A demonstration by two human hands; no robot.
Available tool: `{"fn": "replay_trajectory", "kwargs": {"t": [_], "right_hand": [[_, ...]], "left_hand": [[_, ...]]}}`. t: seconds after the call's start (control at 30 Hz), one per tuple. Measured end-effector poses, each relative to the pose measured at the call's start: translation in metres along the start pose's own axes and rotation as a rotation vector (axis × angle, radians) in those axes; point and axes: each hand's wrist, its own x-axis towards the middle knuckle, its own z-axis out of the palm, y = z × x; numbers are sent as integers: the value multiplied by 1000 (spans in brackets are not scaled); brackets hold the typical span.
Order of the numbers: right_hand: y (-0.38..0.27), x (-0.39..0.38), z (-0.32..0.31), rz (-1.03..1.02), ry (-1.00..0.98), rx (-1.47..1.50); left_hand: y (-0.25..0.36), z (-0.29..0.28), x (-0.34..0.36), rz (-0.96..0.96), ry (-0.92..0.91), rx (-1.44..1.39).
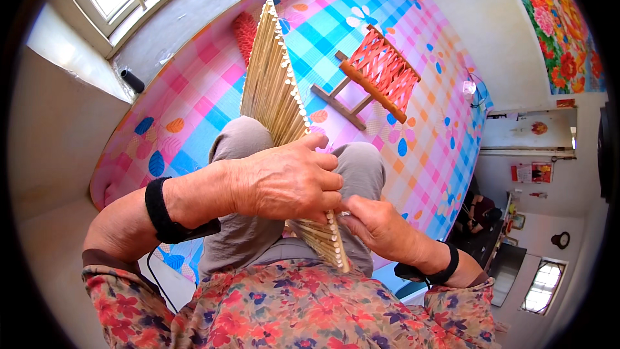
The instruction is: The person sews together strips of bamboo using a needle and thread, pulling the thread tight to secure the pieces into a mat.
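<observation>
A flat panel of straw-coloured stalks [274, 74], bound side by side with pale cut ends along one edge, stands on its side between my knees and runs back toward my lap. My left hand [290, 178] lies across it, fingers curled around the stalks near the middle. Close beside those fingers, at the cut-end edge, my right hand [374, 220] is closed in a pinch. A small whitish bit shows at its fingertips, too small to name. Part of the panel is hidden under my left hand.
Beyond my knees, a wooden folding stool [381, 74] with a woven red seat lies on the checked, flower-printed sheet [213, 113]. Something red and textured [244, 35] sits behind the panel. A black cylinder [132, 81] rests by the window. Another person [481, 212] is far right.
</observation>
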Motion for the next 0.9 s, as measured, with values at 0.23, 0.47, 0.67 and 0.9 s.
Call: {"fn": "replay_trajectory", "kwargs": {"t": [0.23, 0.47, 0.67, 0.9], "right_hand": [[-11, 0, 19, 180, 8, 77], [-10, -5, 24, 161, 149, 44], [22, -39, 12, 64, 510, -93], [25, -89, 39, 32, 496, 8]], "left_hand": [[0, 0, -1, -13, -15, -21], [2, -4, -1, -80, -99, 17], [8, -14, 6, -36, -242, 140], [10, -7, 5, 49, -305, 190]]}}
